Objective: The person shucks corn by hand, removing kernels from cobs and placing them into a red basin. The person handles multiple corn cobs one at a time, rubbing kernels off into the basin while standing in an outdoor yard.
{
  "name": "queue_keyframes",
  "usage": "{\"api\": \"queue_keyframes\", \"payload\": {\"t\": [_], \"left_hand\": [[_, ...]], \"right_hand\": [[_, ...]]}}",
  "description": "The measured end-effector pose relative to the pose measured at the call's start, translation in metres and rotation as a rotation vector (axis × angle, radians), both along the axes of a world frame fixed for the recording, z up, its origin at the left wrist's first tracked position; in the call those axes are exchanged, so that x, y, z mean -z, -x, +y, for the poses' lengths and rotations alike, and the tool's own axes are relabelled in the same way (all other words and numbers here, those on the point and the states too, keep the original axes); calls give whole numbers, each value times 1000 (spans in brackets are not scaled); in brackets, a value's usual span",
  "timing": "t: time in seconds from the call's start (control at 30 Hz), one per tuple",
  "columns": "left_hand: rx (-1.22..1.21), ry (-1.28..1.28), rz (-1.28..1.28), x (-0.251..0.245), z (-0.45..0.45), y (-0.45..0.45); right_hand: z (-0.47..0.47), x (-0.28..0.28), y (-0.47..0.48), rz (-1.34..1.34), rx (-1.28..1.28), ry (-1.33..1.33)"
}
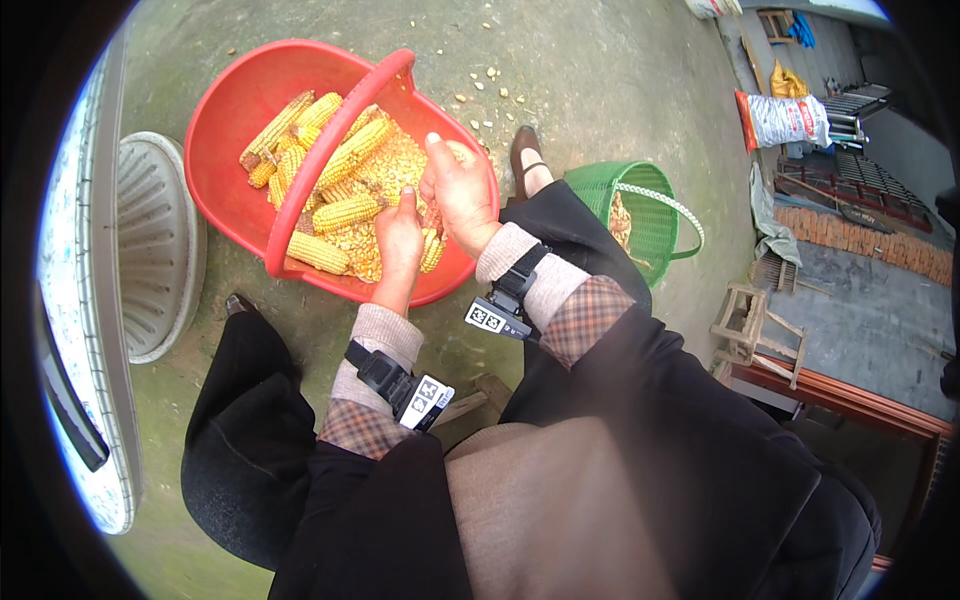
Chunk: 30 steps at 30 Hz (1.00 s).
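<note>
Over the right side of a red plastic basket (225, 180), my two hands are close together. My right hand (459, 195) is curled tight, thumb up, around what looks like a corn cob (463, 154), mostly hidden by the fingers. My left hand (399, 234) is curled just beside it with its thumb raised; its fingers are hidden, so its hold is unclear. An ear of corn (433, 252) shows right beside the left hand. Loose yellow kernels (401, 161) lie under the hands. Several ears of corn (352, 154) are heaped toward the basket's left side.
The basket's red handle (337, 142) arches over the ears. Beside my right leg stands a green woven basket (656, 176) with husk-like or cob scraps inside. Kernels (491, 73) are scattered on the concrete floor. A ribbed pale round pedestal (154, 247) stands left; a wooden stool (742, 322) is right.
</note>
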<state>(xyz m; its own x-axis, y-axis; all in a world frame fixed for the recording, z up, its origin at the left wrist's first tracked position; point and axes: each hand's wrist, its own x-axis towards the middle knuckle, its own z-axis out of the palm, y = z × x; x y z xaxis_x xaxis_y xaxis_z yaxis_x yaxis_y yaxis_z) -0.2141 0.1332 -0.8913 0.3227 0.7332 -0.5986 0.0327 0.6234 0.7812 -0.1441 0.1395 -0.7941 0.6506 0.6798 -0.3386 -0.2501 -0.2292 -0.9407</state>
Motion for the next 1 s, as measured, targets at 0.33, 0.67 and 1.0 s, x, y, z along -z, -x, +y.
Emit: {"api": "queue_keyframes", "payload": {"t": [0.33, 0.67, 1.0], "left_hand": [[88, -146, -149, -22, -3, -3], [84, 21, -83, -7, -1, -5], [-212, 368, -315, -25, 4, 4]], "right_hand": [[5, 14, -18, -188, 104, 19], [6, 5, -11, -51, 77, 7], [3, 11, -8, -160, 77, -12]]}}
